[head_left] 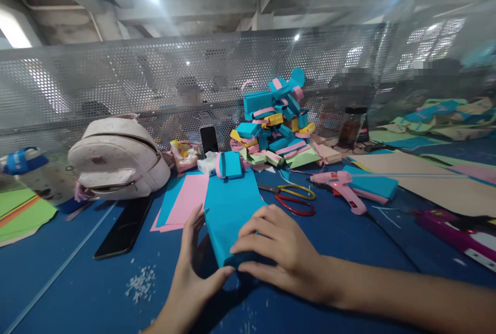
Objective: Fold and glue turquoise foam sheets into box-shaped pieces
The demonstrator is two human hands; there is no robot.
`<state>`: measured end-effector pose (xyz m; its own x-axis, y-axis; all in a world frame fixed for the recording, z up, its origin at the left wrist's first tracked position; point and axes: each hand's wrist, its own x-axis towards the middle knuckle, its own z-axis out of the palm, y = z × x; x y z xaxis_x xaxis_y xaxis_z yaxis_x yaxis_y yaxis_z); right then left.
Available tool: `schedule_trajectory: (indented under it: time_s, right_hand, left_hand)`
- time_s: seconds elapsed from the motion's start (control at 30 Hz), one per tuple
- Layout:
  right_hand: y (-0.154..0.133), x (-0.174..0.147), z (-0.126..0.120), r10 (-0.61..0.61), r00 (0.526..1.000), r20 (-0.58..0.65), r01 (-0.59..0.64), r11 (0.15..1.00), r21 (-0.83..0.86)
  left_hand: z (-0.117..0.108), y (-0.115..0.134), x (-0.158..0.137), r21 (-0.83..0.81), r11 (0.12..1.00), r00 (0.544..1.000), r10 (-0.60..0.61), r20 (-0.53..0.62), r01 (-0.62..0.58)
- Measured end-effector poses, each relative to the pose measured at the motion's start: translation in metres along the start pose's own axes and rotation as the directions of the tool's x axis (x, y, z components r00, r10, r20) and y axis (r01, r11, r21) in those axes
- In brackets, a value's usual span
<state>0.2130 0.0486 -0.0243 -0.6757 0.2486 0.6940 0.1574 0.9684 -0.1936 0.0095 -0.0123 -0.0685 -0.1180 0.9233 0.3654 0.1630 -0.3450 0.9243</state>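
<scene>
A blue craft sheet (228, 220), bent or folded along its near edge, lies in front of me between my hands. My left hand (194, 267) curves round its left side, thumb at the near corner and fingers along the left edge. My right hand (277, 251) has its fingers bent over the near right part, with the thumb low at the front edge. The underside of the sheet is hidden. Just beyond it sits a small blue and pink folded piece (231, 164). Pink sheets (188, 199) lie left of it, and scissors (296, 199) with yellow and red handles lie to the right.
A pile of blue, pink and yellow folded pieces (275, 122) stands against the perforated metal partition (155, 75). Rightward are a pink glue gun (344, 186) with a cord and a magenta device (453, 233). Leftward are a phone (126, 228), a backpack (120, 158) and a bottle (46, 179).
</scene>
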Motion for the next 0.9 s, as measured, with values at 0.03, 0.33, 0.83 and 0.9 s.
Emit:
schedule_trajectory:
  time_s: [0.03,0.33,0.83,0.9]
  right_hand:
    - [-0.0001,-0.0003,0.0005,0.002,1.000,0.001,-0.002,1.000,0.002]
    - [-0.0018,-0.0017,0.0031,0.013,1.000,0.018,-0.014,1.000,0.012]
    - [-0.0042,-0.0009,0.0062,0.027,0.999,-0.026,-0.026,0.999,0.043]
    - [-0.0047,-0.0015,0.0069,0.013,0.999,-0.034,-0.011,0.999,0.044]
  left_hand:
    - [-0.0001,0.0003,-0.0002,-0.001,1.000,1.000,-0.006,0.000,0.006]
    - [-0.0001,-0.0012,0.0001,0.034,0.999,1.000,0.002,-0.002,-0.002]
    - [-0.0015,-0.0016,-0.0065,0.142,0.989,0.999,0.049,0.008,-0.050]
    - [-0.0018,-0.0021,-0.0066,0.154,0.987,0.999,0.048,0.014,-0.050]
